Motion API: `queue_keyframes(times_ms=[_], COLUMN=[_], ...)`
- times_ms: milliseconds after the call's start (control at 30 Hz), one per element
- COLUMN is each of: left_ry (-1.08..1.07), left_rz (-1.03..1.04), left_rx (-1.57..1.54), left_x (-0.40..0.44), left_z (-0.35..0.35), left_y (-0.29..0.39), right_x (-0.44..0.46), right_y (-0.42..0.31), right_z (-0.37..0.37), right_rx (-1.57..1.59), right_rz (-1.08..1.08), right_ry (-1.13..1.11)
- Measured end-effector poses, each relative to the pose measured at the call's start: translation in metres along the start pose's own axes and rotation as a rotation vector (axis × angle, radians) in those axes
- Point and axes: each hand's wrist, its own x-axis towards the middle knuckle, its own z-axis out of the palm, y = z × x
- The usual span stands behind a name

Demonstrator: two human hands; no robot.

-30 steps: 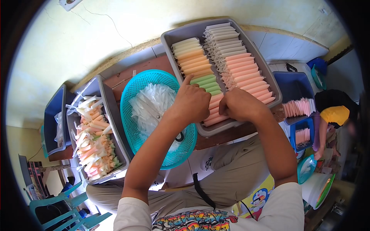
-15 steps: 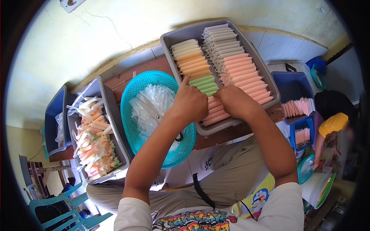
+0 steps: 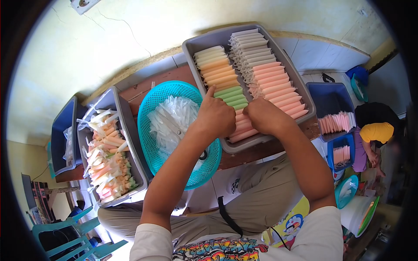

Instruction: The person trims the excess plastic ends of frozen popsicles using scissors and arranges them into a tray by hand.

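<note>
Rows of filled plastic tubes lie in a grey tray: cream and orange ones at the left, green tubes below them, and white and pink tubes at the right. My left hand rests at the tray's near left side, index finger stretched toward the green and orange tubes, other fingers curled. My right hand is closed over the near pink tubes of the left column, its fingertips at their ends; whatever it pinches is hidden. Between the hands, parts of pink tubes show.
A turquoise basket holds clear plastic and scissors. Farther left, a grey bin contains jumbled tubes, beside a dark blue bin. At the right are a blue bin with pink tubes and another person. A turquoise chair stands lower left.
My right hand has moved up and left from the near pink tubes, then stayed near the green ones. My left hand has hardly moved. The other person's arm has drawn back from the turquoise bowl.
</note>
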Motion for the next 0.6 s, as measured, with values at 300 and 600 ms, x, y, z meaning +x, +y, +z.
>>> queue_keyframes(times_ms=[300, 600], left_ry=[0.1, 0.053], left_rz=[-0.01, 0.029], left_rx=[-0.042, -0.032], left_x=[-0.004, -0.001], left_z=[0.002, -0.002], left_y=[0.001, -0.001], right_x=[-0.006, -0.008], right_y=[0.003, -0.01], right_z=[0.004, -0.01], right_rx=[0.07, 0.066], right_rz=[-0.032, 0.052], right_ry=[0.148, 0.056])
